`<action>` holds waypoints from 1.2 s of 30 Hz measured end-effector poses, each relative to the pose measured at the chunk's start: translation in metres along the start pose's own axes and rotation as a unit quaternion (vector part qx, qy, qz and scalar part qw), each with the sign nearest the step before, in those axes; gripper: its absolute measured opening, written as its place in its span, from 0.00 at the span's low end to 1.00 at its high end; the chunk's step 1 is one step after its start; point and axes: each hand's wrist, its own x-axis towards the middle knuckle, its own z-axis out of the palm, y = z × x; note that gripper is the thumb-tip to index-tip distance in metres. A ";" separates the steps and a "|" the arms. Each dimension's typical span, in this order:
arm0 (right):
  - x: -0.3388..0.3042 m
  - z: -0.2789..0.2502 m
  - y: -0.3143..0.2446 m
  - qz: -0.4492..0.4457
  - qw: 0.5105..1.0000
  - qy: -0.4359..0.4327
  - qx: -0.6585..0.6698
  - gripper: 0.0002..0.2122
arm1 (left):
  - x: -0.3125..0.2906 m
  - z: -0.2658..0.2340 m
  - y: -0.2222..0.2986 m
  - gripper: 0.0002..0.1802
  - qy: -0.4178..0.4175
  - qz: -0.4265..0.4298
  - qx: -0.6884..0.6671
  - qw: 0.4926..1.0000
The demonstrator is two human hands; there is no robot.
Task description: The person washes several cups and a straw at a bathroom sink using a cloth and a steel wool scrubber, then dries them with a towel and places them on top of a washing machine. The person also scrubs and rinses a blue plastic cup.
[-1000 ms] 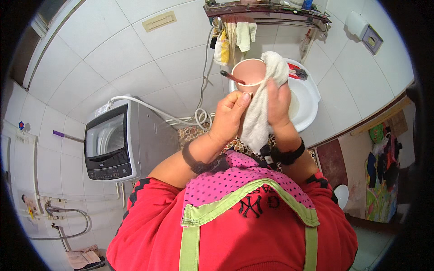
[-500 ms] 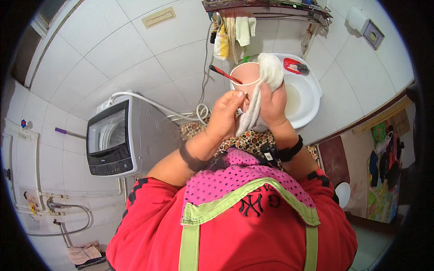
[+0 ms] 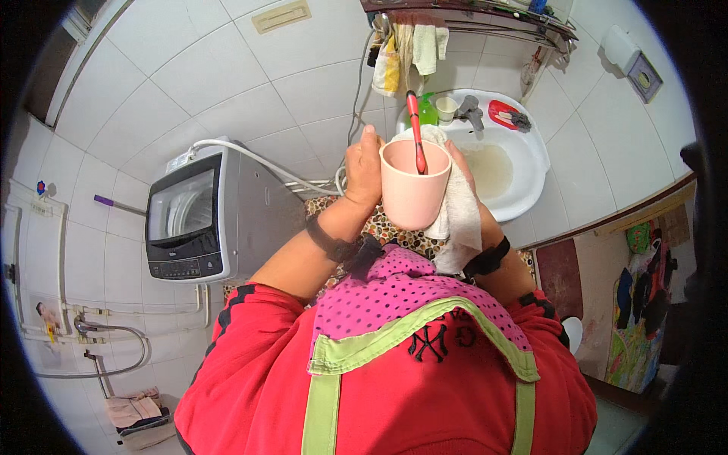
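A pink cup [image 3: 413, 199] is held up in front of my chest, tilted so its opening shows. A red-and-black stick [image 3: 416, 133], perhaps a toothbrush, stands in it with its lower end hidden. My left hand [image 3: 365, 167] is closed at the cup's left side, thumb up. On the other side my right hand [image 3: 464, 168] presses a white cloth [image 3: 460, 216] against the cup; most of its fingers are hidden behind cup and cloth. The cloth wraps behind the cup and hangs down toward my right wrist.
Beyond my hands is a white washbasin [image 3: 531, 171] with cloudy water, a grey tap [image 3: 471, 111], a green bottle [image 3: 427, 111], a small pale cup [image 3: 447, 108] and a red soap dish [image 3: 501, 112]. Cloths [image 3: 429, 50] hang below a shelf. A washing machine [image 3: 220, 216] stands at left.
The cup has turned more upright toward me and come slightly nearer. The cloth has shifted from over its rim to its right side and back. My left hand has moved to the cup's left side.
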 end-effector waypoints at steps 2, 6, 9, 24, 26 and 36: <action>0.003 -0.003 0.000 0.025 0.999 0.001 -0.021 0.29 | 0.000 -0.004 -0.005 0.30 0.008 0.041 0.039 0.998; 0.004 -0.003 0.003 0.076 0.995 0.033 0.055 0.25 | -0.002 -0.008 -0.006 0.27 -0.031 0.143 -0.035 0.989; -0.007 0.001 0.012 0.080 0.995 0.031 0.056 0.23 | 0.009 -0.014 0.004 0.26 -0.021 0.365 0.048 0.929; -0.002 -0.026 0.010 0.125 0.990 0.029 0.050 0.22 | 0.013 -0.019 0.011 0.23 -0.070 0.532 0.098 0.839; 0.001 -0.029 0.013 0.095 0.994 0.057 -0.008 0.21 | 0.010 -0.024 0.004 0.22 -0.062 0.532 0.089 0.840; 0.040 -0.052 0.040 -0.001 0.902 0.085 -0.423 0.12 | -0.052 -0.107 -0.054 0.12 -0.024 0.229 0.185 0.955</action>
